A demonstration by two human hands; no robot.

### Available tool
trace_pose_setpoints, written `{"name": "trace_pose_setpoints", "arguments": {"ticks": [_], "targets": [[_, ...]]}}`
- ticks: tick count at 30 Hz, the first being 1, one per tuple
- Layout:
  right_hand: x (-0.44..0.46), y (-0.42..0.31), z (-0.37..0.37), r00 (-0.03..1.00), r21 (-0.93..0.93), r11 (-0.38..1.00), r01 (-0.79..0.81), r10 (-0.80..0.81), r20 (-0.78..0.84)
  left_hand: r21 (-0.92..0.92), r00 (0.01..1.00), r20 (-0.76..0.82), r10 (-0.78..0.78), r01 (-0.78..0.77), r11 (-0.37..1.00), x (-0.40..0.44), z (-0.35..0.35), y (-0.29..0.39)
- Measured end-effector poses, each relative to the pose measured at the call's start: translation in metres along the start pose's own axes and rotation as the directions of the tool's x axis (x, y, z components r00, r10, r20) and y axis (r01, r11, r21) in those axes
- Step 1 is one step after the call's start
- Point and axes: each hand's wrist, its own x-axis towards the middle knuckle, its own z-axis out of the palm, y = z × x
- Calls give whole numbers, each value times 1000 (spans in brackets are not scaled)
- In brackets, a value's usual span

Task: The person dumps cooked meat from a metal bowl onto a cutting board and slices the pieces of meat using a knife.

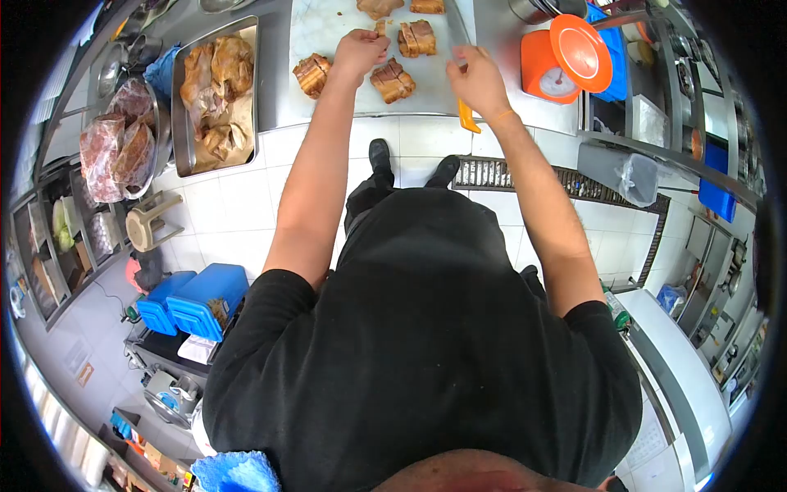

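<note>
My left hand (pixel 363 51) is over the white cutting board (pixel 324 29), fingers closed in a pinch on a small piece of roast pork (pixel 380 27). Close by on the board lie chunks of browned pork belly: a sliced one (pixel 417 38) between my hands, another (pixel 393 80) nearer me, and a third (pixel 312 75) left of my forearm. At the board's right side my right hand (pixel 479 80) has curled fingers. It covers part of a knife with a yellow handle (pixel 468 116) that points toward me past the table edge. Whether the fingers grip the knife is hidden.
A metal tray (pixel 258 90) of roast poultry (pixel 232 66) stands left of the board. Beyond it, wrapped meat (pixel 131 148) fills a bowl. An orange scale (pixel 548 70) with an orange plate (pixel 580 52) is to the right. A stool (pixel 146 221) is on the floor.
</note>
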Motion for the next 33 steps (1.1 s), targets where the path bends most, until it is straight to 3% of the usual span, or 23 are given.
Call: {"name": "trace_pose_setpoints", "arguments": {"ticks": [3, 7, 10, 18, 23, 30, 33], "targets": [[21, -4, -1, 1000, 16, 999, -32, 32, -1, -50, 999, 42, -25, 27, 998, -7, 12, 3], [45, -2, 22, 999, 17, 1000, -18, 19, -33, 109, 999, 44, 29, -33, 993, -7, 21, 1], [58, -10, 25, 990, -14, 997, -82, 83, 118, 215, 996, 65, 60, -73, 974, -2, 22, -2], [82, 9, 49, 972, 88, 980, -178, 161, 173, 489, 991, 34, 126, -127, 863, -1, 25, 6], [83, 23, 63, 934, 285, 897, -337, 281, 220, 462, 987, 18, 159, -149, 874, 1, 30, 2], [85, 38, 74, 951, 376, 877, -300, 244, 189, 466, 985, 40, 167, -167, 869, 6, 28, -1], [84, 34, 67, 955, 356, 890, -285, 230, 189, 581, 980, 53, 193, -188, 792, -5, 28, 13]]}}
